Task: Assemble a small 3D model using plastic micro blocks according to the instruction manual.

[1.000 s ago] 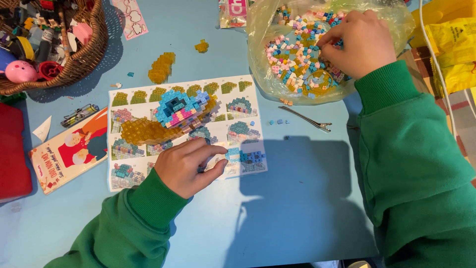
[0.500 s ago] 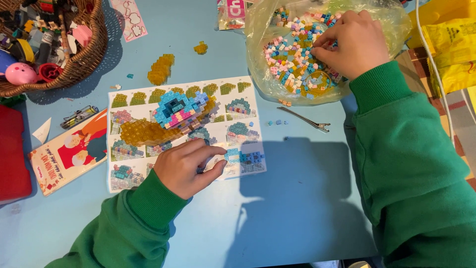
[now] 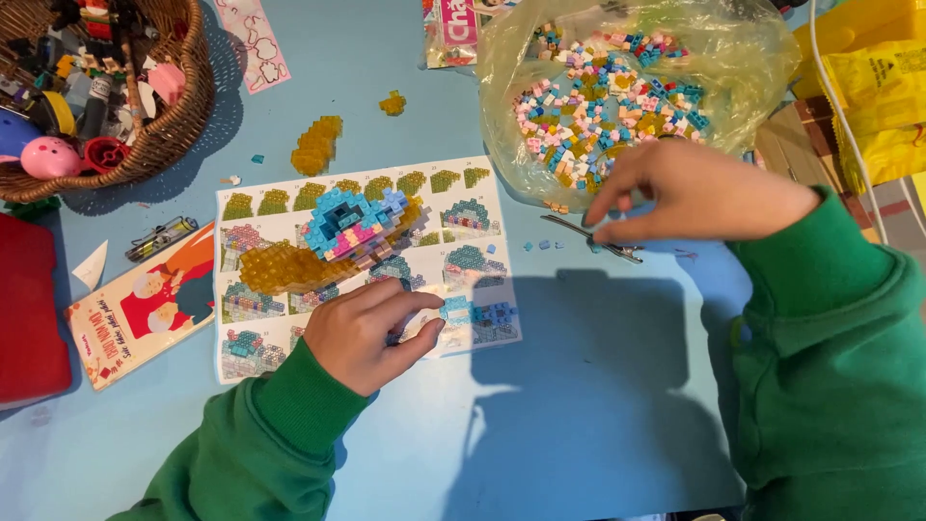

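Just below the clear plastic bag of small bricks (image 3: 627,92), right hand (image 3: 690,193) fingers pinch narrowly, contents unseen; bricks probably light, slippery; left hand (image 3: 362,333) flat on the printed instruction sheet (image 3: 280,207).

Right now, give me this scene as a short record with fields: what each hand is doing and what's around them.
left hand: rests on the instruction sheet, fingertips pressing it flat
right hand: hovers over the metal tweezers, fingers pinched
model: blue, pink and yellow brick build on the sheet
supply: clear bag of small bricks
far left: wicker basket
surface: blue table
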